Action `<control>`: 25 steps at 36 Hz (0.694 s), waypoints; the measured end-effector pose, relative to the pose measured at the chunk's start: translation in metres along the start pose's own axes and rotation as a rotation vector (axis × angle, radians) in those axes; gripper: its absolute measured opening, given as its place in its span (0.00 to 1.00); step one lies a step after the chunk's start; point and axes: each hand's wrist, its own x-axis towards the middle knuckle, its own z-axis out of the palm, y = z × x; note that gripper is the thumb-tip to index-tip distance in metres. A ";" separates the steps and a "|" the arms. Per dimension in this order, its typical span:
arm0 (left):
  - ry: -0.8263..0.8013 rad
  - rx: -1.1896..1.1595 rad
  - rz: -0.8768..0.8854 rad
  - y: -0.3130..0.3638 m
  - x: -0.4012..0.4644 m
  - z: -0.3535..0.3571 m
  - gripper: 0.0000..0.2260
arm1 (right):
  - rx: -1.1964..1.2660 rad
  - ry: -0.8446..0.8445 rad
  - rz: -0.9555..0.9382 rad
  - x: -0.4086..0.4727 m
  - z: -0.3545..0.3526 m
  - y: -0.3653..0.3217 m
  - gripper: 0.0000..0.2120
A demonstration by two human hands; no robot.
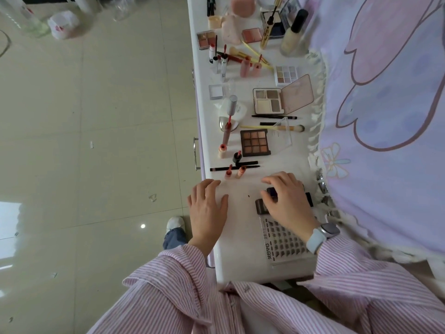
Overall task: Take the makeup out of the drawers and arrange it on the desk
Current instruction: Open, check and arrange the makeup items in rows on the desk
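A long white desk (238, 208) runs away from me, covered with makeup. My right hand (287, 200) has its fingers curled round a small dark compact (272, 192) that lies on the desk's near end, above a clear tray of false lashes (283, 244). My left hand (208, 206) rests flat with straight fingers on the desk's left edge. Just beyond my hands lie small lip tubes (234, 172) and dark pencils (234, 165). Farther on are a nine-pan eyeshadow palette (255, 142), an open pink palette (283, 98) and a brush (274, 128).
The drawer fronts with metal handles (195, 153) are on the desk's left side, shut. More lipsticks, blush compacts (251, 35) and a foundation bottle (293, 30) crowd the far end. A lilac frilled cloth (385, 92) lies along the right. Tiled floor (96, 141) spreads to the left.
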 end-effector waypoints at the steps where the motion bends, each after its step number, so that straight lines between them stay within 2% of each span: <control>1: -0.009 0.022 0.022 0.000 -0.005 0.000 0.15 | -0.049 0.000 -0.028 -0.005 -0.001 0.003 0.11; 6: -0.105 0.109 0.106 0.000 -0.025 0.006 0.17 | -0.242 -0.051 -0.142 -0.025 -0.008 0.013 0.15; 10: -0.150 0.141 0.085 0.000 -0.027 0.007 0.19 | -0.287 -0.126 -0.134 -0.030 -0.008 0.020 0.21; 15: -0.165 0.163 0.094 0.000 -0.025 0.004 0.19 | -0.369 -0.143 -0.168 -0.025 -0.008 0.022 0.20; 21: -0.159 0.150 0.080 0.003 -0.024 0.001 0.18 | -0.420 -0.158 -0.214 -0.025 -0.010 0.020 0.23; 25: -0.172 0.117 0.051 0.003 -0.024 0.002 0.16 | -0.362 -0.129 -0.176 -0.025 -0.012 0.015 0.23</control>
